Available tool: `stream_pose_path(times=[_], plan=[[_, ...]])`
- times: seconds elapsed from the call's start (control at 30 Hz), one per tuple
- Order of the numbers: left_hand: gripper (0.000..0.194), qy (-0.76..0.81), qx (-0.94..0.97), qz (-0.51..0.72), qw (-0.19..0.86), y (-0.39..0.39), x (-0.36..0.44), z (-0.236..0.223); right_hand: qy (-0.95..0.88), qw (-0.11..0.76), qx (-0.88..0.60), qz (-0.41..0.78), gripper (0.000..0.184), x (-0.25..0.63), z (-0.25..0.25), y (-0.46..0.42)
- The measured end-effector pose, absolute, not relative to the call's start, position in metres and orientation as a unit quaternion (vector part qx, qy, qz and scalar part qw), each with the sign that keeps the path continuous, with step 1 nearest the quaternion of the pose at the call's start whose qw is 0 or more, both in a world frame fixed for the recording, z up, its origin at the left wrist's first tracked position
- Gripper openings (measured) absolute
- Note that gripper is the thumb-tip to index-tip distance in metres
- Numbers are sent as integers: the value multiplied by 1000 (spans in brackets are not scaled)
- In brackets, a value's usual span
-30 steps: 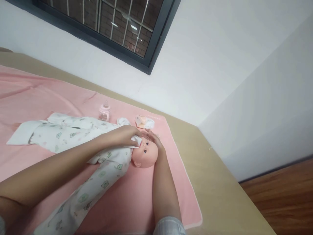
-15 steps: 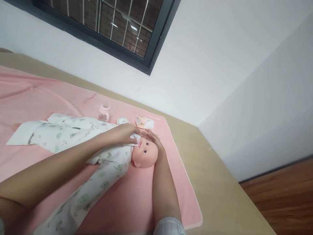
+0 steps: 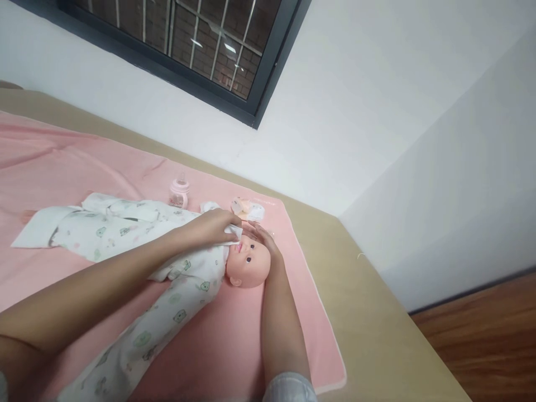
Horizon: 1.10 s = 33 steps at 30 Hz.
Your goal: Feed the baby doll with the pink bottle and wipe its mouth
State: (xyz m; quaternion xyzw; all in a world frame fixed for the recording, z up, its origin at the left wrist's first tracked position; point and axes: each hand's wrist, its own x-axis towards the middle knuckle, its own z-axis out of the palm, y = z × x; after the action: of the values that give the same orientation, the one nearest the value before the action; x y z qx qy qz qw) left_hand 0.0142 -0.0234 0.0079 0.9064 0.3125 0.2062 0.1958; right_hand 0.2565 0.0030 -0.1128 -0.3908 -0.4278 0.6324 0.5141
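A wide counter of pale, wood-coloured surface (image 3: 355, 312) is covered in large part by a smooth pink cloth with a light border (image 3: 310, 312), so that the far and right edges of the counter are left bare. On this cloth a baby doll of pinkish plastic, dressed in white clothes with small green prints (image 3: 211, 271), is laid on its back, its head directed to the right edge. The right hand (image 3: 268, 240) is set around the crown of the head, its grip loose and its fingers extended. The left hand (image 3: 215, 224) is placed over the chin. By its grip a small, thin white wipe (image 3: 235, 232) is pinched, close beside the mouth. Toward the far edge, a clear bottle with pink collar (image 3: 179, 192) is stood upright.
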Motion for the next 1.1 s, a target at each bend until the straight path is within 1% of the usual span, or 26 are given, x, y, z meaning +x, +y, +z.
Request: stream_pose_path(times=[0.4,0.6,0.87,1.1], plan=[[11,328,904,201,185,-25,20,5,-404,511,-387,653,39,258,-112,4],[17,318,903,232,174,-26,20,5,-413,525,-398,629,42,254,-105,0],[15,312,899,212,224,-38,20,15,-394,514,-411,642,45,252,-102,-3],[13,316,901,202,218,-43,22,18,-403,517,-404,638,45,254,-105,2]])
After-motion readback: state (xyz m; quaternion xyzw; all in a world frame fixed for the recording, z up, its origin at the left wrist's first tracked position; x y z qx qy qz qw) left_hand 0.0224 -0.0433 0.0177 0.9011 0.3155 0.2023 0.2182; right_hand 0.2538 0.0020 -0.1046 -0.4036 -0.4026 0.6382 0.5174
